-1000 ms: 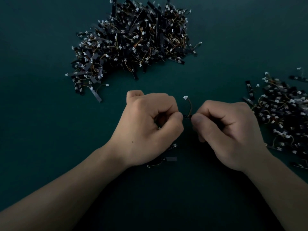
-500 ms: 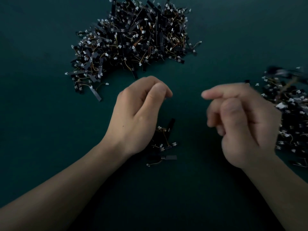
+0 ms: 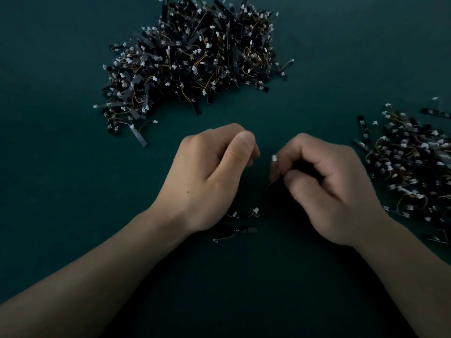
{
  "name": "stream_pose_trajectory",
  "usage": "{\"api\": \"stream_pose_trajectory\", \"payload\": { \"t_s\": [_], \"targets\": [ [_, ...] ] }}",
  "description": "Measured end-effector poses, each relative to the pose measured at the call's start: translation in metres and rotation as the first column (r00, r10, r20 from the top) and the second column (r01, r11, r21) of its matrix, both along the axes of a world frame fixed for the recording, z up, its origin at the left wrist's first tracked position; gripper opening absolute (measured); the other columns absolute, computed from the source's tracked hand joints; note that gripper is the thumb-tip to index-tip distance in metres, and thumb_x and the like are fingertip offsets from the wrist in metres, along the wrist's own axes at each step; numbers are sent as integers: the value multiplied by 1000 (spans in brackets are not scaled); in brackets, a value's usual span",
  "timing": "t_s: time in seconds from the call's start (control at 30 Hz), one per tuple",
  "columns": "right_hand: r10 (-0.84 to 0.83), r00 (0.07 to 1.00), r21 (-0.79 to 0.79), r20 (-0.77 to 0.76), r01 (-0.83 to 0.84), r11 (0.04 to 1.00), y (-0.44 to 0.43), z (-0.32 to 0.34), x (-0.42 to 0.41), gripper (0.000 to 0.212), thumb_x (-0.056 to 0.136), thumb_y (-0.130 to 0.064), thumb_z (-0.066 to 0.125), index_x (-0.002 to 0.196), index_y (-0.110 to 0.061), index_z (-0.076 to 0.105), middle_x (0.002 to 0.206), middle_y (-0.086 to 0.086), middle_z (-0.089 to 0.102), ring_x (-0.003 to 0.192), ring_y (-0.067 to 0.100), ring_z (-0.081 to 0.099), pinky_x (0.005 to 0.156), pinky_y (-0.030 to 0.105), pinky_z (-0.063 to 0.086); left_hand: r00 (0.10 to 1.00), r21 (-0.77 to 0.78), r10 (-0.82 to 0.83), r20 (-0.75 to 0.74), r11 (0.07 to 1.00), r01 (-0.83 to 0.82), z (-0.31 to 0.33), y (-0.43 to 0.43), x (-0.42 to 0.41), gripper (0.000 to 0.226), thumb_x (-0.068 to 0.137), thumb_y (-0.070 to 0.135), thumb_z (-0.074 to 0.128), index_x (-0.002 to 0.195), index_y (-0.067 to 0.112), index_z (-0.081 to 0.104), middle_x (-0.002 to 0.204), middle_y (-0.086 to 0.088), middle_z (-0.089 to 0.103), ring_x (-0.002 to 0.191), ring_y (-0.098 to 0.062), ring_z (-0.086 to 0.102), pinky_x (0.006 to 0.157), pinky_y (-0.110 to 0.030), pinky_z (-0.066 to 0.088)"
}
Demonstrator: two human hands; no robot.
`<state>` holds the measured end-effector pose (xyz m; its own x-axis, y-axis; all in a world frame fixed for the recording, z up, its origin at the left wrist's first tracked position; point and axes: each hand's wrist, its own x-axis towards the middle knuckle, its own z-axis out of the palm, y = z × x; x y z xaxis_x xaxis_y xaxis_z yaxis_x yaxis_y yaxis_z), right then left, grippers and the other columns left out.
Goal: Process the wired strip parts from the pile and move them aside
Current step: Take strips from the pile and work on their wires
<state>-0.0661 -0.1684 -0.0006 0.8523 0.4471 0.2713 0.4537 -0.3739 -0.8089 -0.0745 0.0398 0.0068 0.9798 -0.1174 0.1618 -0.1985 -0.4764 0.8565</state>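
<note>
A dark green table (image 3: pixel 73 191) was seen from above, with a large pile (image 3: pixel 192 57) of black wired strip parts lying beyond both hands. A second heap (image 3: pixel 410 167) was spread at the right edge, just beside the right hand (image 3: pixel 324 189) and well apart from the left hand (image 3: pixel 212 176). The hands were held near each other but apart: one wired strip part (image 3: pixel 277 182) was pinched in the right thumb and fingers, its white connector (image 3: pixel 274 158) raised toward the far pile, while whether the left hand's curled fingers held anything could not be told, and no writing could be read.
</note>
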Motion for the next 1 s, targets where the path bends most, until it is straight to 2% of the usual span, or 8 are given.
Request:
{"api": "stream_pose_trajectory", "payload": {
  "t_s": [0.13,0.27,0.4,0.5,0.63,0.73,0.87,1.0],
  "targets": [
    [-133,990,125,44,127,984,0,-1,-2,11,95,-7,58,91,-16,63,68,8,62,54,24,55,50,42,41,997,76,-82,8,994,81,-1,0,-3,55,110,42,29,85,20,72,79,8,70,83,-13,65,77,-27,46],
    [-137,981,72,138,128,989,2,-1,-1,17,98,-4,66,101,-21,69,78,-4,67,66,15,63,58,28,47,987,35,-160,22,987,159,1,-1,-2,52,108,41,33,83,13,69,72,-2,65,72,-21,63,68,-40,46],
    [-129,977,66,169,119,991,0,-1,0,12,98,-6,68,102,-16,73,90,0,74,76,18,68,65,33,52,987,-74,-162,3,984,162,3,-1,-2,38,106,34,43,87,12,67,72,-3,62,66,-18,56,61,-29,43],
    [-145,976,87,163,133,987,0,0,1,16,95,-4,70,103,-18,72,96,-4,74,79,17,69,69,33,53,984,-139,-177,3,975,176,5,0,-3,50,108,36,32,90,5,67,80,-2,65,74,-20,61,68,-33,46],
    [-154,976,76,156,144,987,1,0,-1,17,95,-10,74,108,-22,71,89,-8,73,75,16,69,66,31,53,994,-110,-113,-8,988,112,4,-3,-3,23,102,22,59,81,20,67,67,10,60,58,-7,54,56,-17,39],
    [-163,986,95,25,160,983,2,2,-3,19,101,-24,63,119,-21,69,89,-6,71,73,17,68,62,29,53,996,-77,-85,26,993,87,3,-5,-3,22,100,14,64,80,22,65,62,13,57,53,-6,51,53,-12,36],
    [-104,994,12,-41,105,994,3,2,0,29,105,-24,52,82,-15,68,63,-2,62,51,18,56,47,27,40,996,-79,-86,26,993,87,4,-5,-4,22,101,17,62,79,19,64,63,6,58,54,-8,51,53,-15,38],
    [-122,991,13,-51,123,992,5,2,-2,34,104,-30,50,76,-17,65,57,4,59,46,23,51,44,40,38,994,-105,-104,21,989,106,6,-4,-5,20,101,15,59,82,16,64,65,12,56,57,-5,50,57,-13,37]
  ]
}}
